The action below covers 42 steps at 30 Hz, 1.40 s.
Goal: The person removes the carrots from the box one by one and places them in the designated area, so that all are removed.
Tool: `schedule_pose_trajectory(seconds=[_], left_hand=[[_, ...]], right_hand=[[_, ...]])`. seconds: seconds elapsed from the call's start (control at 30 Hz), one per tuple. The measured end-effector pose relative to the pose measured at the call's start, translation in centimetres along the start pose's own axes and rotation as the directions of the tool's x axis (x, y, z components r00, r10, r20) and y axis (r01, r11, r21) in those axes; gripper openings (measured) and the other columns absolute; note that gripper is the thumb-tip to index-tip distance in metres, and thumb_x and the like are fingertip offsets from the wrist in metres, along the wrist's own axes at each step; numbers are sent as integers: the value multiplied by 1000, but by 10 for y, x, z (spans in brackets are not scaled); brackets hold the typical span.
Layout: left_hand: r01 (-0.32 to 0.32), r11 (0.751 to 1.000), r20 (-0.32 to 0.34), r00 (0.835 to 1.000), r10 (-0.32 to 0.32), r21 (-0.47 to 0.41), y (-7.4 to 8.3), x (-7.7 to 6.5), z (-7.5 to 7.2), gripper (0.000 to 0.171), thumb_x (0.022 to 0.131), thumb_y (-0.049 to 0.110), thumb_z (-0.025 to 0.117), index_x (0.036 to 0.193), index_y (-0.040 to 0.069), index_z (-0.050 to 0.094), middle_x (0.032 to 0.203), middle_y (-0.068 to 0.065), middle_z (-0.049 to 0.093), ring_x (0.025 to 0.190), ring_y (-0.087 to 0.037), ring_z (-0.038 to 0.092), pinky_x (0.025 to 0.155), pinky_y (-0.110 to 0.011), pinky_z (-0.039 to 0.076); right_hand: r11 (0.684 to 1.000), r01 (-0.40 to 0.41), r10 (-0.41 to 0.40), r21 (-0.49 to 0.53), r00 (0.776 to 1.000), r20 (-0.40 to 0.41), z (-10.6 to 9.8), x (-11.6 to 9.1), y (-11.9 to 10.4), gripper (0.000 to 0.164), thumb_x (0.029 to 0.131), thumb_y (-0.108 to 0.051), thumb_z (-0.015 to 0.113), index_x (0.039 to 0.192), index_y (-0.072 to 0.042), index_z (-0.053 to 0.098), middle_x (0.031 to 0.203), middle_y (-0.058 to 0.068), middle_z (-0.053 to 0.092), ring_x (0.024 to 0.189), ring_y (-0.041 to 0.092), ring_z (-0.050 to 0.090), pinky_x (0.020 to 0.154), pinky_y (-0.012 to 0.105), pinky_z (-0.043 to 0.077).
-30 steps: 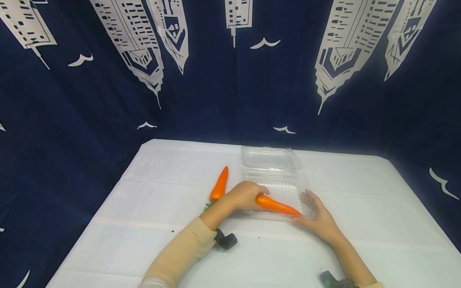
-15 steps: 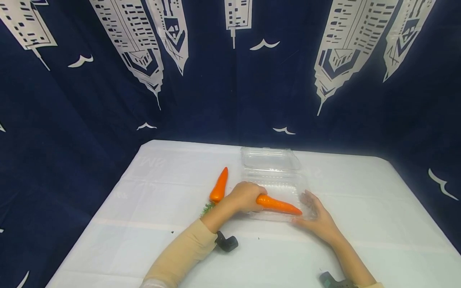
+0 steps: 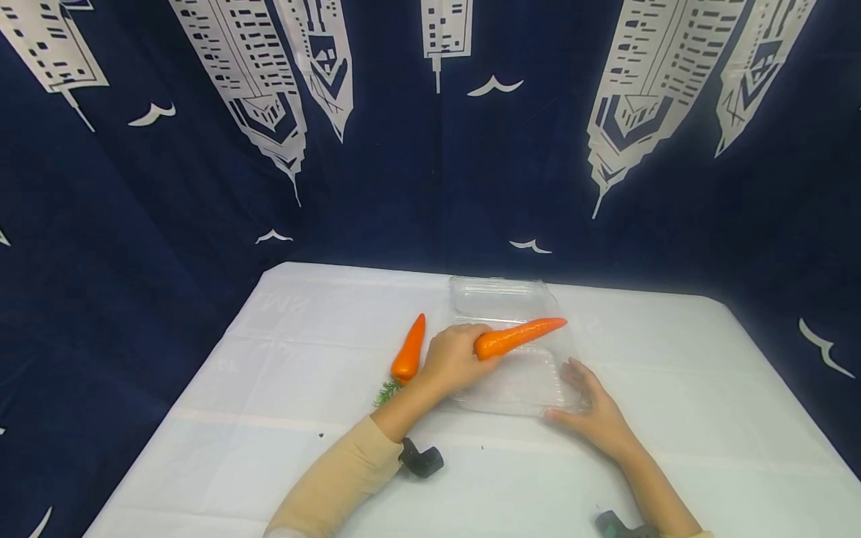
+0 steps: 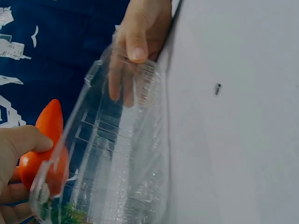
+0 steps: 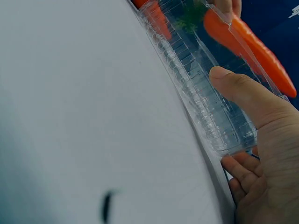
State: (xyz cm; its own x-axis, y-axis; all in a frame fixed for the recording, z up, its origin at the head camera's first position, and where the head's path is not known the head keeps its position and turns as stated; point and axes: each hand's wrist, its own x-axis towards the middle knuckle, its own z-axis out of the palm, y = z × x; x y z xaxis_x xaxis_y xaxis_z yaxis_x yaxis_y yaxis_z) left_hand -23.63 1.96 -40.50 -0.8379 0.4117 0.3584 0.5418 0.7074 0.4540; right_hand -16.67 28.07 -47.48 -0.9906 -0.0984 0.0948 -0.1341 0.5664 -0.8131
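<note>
My left hand (image 3: 459, 362) grips an orange carrot (image 3: 518, 336) by its thick end. The carrot is raised over the clear plastic clamshell container (image 3: 511, 396), its tip pointing right and slightly away. Green leaves (image 4: 70, 212) show through the container's wall below that hand in the left wrist view. At the container's near right corner is my right hand (image 3: 595, 415). Its thumb (image 5: 233, 86) lies along the near wall and its fingers (image 5: 245, 170) wrap the right end, holding the container on the table. The container's lid (image 3: 501, 297) lies folded back, away from me.
Left of the container, a second carrot (image 3: 409, 353) with a green leafy top (image 3: 387, 392) lies on the white-covered table (image 3: 323, 478). A dark blue cloth (image 3: 403, 172) with white building prints hangs behind. A small dark speck (image 3: 321, 435) is on the table at left.
The left hand has lifted the carrot up from low in the container and moved it away from me. Its tip has swung from near right to far right. The right hand has stayed in place.
</note>
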Motion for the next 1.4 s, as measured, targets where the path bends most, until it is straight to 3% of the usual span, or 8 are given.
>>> schedule_pose_trajectory(seconds=[0.1, 0.27, 0.7, 0.83, 1.13, 1.4], left_hand=[[57, 997, -81, 995, -61, -45, 1, -1, -4, 41, 75, 39, 69, 110, 18, 66, 94, 6, 65, 73, -8, 53, 64, -23, 42], [119, 983, -162, 977, -142, -143, 1, -5, -9, 40, 72, 35, 72, 106, 15, 66, 91, 5, 64, 69, -9, 51, 61, -21, 43], [204, 898, -193, 936, -296, -389, -6, -15, -23, 38, 72, 32, 75, 101, 10, 64, 86, 0, 66, 65, -7, 59, 51, -20, 47], [220, 889, -218, 920, -325, -401, -11, -17, -29, 36, 73, 32, 75, 99, 10, 65, 85, 0, 64, 68, -10, 60, 52, -21, 49], [229, 901, -294, 891, -346, -367, -25, -24, -43, 34, 72, 30, 76, 97, 7, 65, 82, -2, 66, 66, -12, 61, 55, -21, 50], [287, 881, -282, 870, -404, -375, -38, -32, -57, 38, 73, 32, 75, 100, 7, 65, 85, -5, 66, 66, -14, 64, 53, -25, 51]], right_hand=[[1000, 6, -6, 1, 1000, -1, 0, 0, 1, 102, 71, -35, 79, 148, -14, 15, 143, 16, 35, 132, 39, 26, 100, 62, 20], [1000, 21, -21, 1, 1000, -8, 1, 1, 3, 101, 71, -34, 79, 147, -13, 16, 142, 17, 36, 131, 40, 27, 100, 62, 20], [1000, 23, -23, 1, 1000, -12, 1, 0, 2, 101, 71, -32, 79, 148, -13, 15, 142, 18, 36, 131, 42, 25, 100, 64, 17], [999, 33, -33, 1, 999, -17, 1, 0, 2, 101, 71, -31, 79, 147, -13, 16, 141, 19, 37, 131, 42, 26, 100, 64, 17], [999, 40, -40, 16, 999, -13, 1, 0, 2, 100, 72, -30, 79, 147, -13, 16, 141, 19, 37, 130, 42, 26, 99, 63, 19], [999, 48, -48, 11, 999, -17, 1, 1, 2, 100, 72, -30, 79, 148, -16, 15, 141, 19, 37, 130, 42, 27, 100, 63, 19]])
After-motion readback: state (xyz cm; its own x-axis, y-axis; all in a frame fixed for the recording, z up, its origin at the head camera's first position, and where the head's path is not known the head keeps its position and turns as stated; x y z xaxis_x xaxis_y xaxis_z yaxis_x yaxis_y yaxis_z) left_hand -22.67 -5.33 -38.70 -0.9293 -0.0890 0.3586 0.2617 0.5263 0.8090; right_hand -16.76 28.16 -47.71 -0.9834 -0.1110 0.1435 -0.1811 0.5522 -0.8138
